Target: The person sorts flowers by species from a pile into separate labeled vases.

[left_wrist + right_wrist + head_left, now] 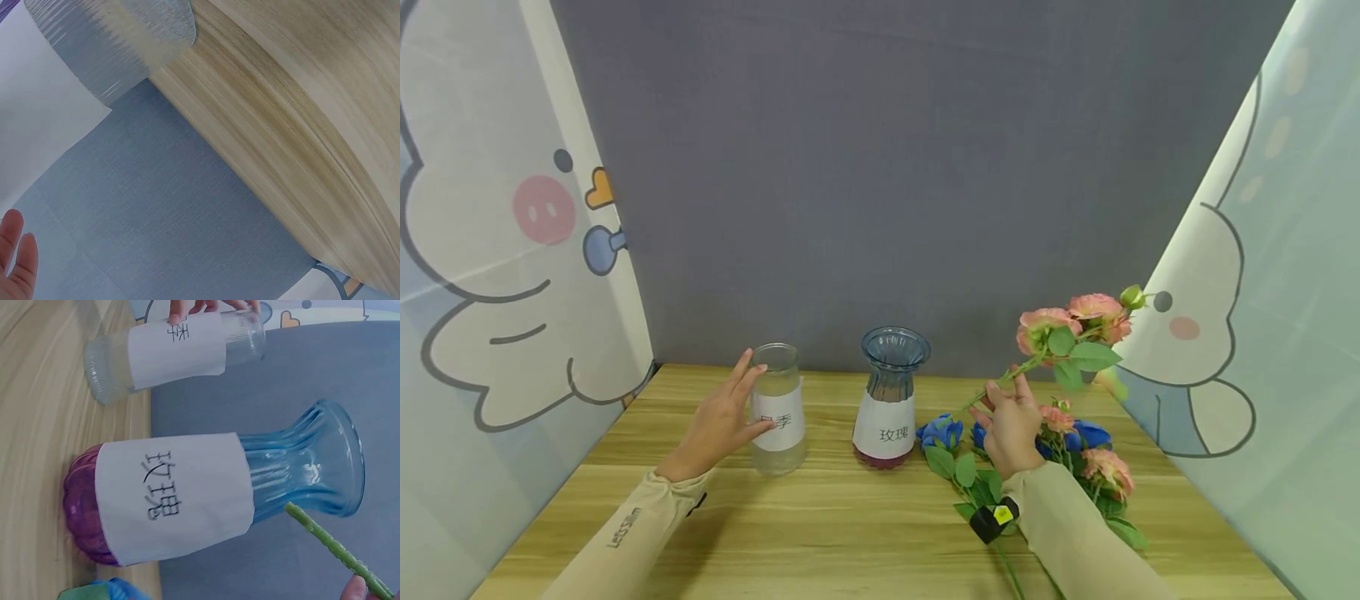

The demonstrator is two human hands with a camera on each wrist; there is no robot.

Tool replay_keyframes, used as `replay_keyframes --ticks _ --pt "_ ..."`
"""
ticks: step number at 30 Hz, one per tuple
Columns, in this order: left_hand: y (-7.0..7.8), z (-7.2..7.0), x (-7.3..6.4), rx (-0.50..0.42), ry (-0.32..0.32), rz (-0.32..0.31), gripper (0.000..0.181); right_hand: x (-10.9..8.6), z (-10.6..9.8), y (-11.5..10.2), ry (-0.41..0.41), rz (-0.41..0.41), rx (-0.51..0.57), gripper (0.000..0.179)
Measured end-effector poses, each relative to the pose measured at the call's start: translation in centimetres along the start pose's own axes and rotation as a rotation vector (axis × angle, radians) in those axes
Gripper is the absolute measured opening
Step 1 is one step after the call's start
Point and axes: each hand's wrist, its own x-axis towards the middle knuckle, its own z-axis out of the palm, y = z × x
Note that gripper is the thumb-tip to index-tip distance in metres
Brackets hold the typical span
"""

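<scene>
My right hand (1011, 429) pinches the green stem of a pink artificial flower (1048, 323), its blooms and bud tilted up to the right. In the right wrist view the cut end of that stem (325, 539) overlaps the flared mouth of the blue and purple glass vase (294, 465). This vase wears a white paper label with handwritten characters. At left, a clear ribbed glass vase (778, 460) stands upright, also labelled. My left hand (718, 425) is beside it, fingers extended near the rim and thumb across the label's front.
Blue flowers (940, 432) and more pink flowers (1107, 468) lie on the wooden table (820, 533) at right, under and around my right forearm. A grey cloth backdrop (880, 167) rises behind, with cartoon-printed panels (497, 350) at both sides.
</scene>
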Motion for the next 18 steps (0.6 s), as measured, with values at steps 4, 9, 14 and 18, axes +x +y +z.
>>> replay_keyframes --ticks 4,9,14,18 --pt "0.0 0.0 0.0 -0.003 -0.006 -0.002 0.1 -0.1 0.7 -0.3 -0.018 -0.016 0.004 0.06" --pt "0.1 0.0 0.0 -0.017 -0.026 -0.026 0.098 -0.2 1.0 -0.4 -0.037 -0.034 0.004 0.058" --pt "0.2 0.0 0.1 -0.018 -0.023 -0.021 0.096 -0.1 1.3 -0.5 -0.027 -0.069 0.029 0.054" --pt "0.1 0.0 0.1 -0.012 -0.012 -0.008 0.097 0.0 1.7 -0.7 -0.015 -0.108 0.073 0.047"
